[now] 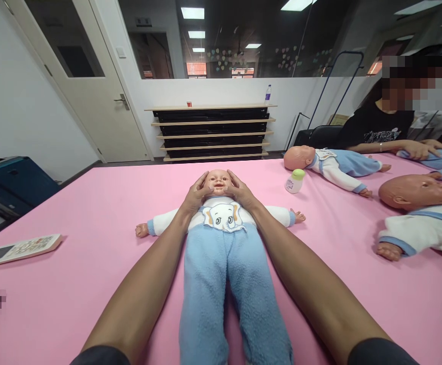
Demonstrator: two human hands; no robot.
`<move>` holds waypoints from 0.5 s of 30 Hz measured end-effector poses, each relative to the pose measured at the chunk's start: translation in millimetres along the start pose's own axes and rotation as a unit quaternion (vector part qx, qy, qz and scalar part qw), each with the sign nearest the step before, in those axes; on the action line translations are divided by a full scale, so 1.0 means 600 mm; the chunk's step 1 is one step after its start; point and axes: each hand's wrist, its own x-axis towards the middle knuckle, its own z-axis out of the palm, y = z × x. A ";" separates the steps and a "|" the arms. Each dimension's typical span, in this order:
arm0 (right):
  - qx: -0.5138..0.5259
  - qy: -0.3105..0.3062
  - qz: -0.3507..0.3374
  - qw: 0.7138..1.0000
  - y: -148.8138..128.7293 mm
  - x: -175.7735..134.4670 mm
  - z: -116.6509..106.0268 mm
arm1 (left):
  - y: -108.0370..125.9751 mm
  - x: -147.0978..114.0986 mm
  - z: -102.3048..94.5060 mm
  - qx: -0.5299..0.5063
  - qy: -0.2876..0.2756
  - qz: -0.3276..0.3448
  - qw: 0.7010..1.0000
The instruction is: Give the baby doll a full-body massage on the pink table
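A baby doll [224, 253] in light-blue trousers and a white top with an elephant on the chest lies on its back in front of me, arms spread to the sides. My left hand [198, 192] cups one side of its head, thumb on the cheek near the mouth. On the other side my right hand [240, 190] mirrors it, fingers curved round the head and thumb by the chin. The doll's face shows between both hands; its ears are hidden under my fingers.
The dolls lie on a pink table [102, 203]. To the right are a green-capped bottle [295, 181], a second doll [335, 162] and a third doll [418, 213]. A co-worker [380, 121] sits at the far right, hands on another doll. A white remote control [21, 251] lies left.
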 end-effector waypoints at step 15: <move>-0.065 -0.011 -0.024 0.998 -0.007 -0.009 -0.003 | -0.003 -0.004 -0.002 0.042 0.009 0.015 0.999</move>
